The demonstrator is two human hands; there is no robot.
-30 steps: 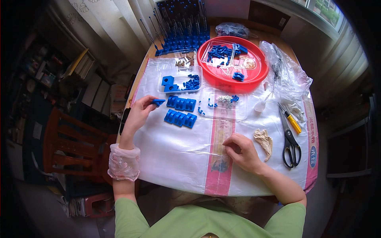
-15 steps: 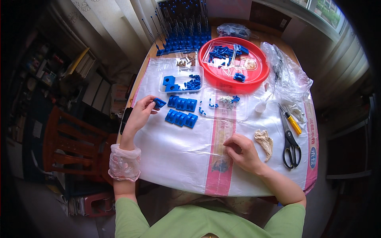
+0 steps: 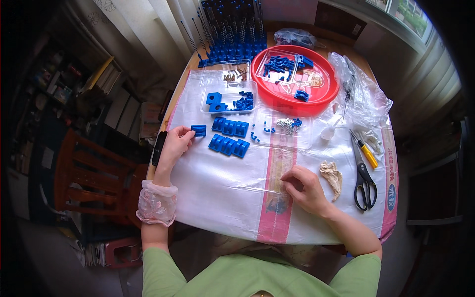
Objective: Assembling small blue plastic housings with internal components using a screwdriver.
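Observation:
My left hand [image 3: 179, 142] pinches the left end of a blue plastic block [image 3: 199, 130] between thumb and fingers, at or just over the cloth. To the right of it sit two rows of similar blue pieces, a back row [image 3: 230, 127] and a front row [image 3: 228, 145]. My right hand [image 3: 304, 187] rests on the red-striped white sheet [image 3: 232, 198], fingers loosely curled in, with nothing seen in them. A crumpled beige cloth [image 3: 331, 179] lies just right of that hand.
Clear trays hold blue parts [image 3: 242, 102], brass-coloured pieces [image 3: 235, 74] and small white rings [image 3: 285, 124]. A red basin [image 3: 321, 104] stands behind. Blue stands with springs [image 3: 227, 49] fill the far left. Scissors [image 3: 365, 180], a yellow-handled tool [image 3: 368, 156] and plastic bags [image 3: 363, 99] lie right.
My left hand has lowered the blue block slightly, and the block has turned from slanted to level. My right hand stays put. The whole view has shifted slightly.

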